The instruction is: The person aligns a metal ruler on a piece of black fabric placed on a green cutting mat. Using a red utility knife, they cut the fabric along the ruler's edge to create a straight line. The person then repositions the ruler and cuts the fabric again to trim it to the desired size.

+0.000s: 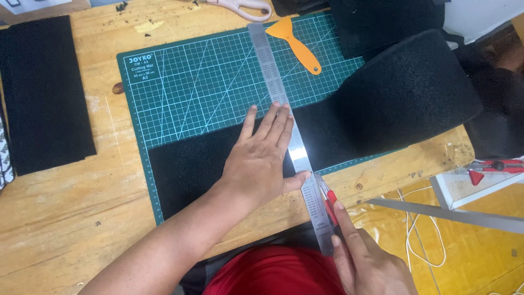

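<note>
Right hand (367,261), nearest, has its fingers grasping a red cutter (329,203) at the steel ruler (289,134) (right edge). Left hand (261,158) presses flat, fingers released, pinning ruler across black felt strip (191,164) on the green cutting mat (185,87).

Green mat (180,82) with pale grid lines at centre, black strip (191,164) across it, silver ruler (281,104), red knife (330,203) lower right, orange scraper (297,43) at top, black roll (409,93) upper right, pink scissors (240,6) top edge
</note>
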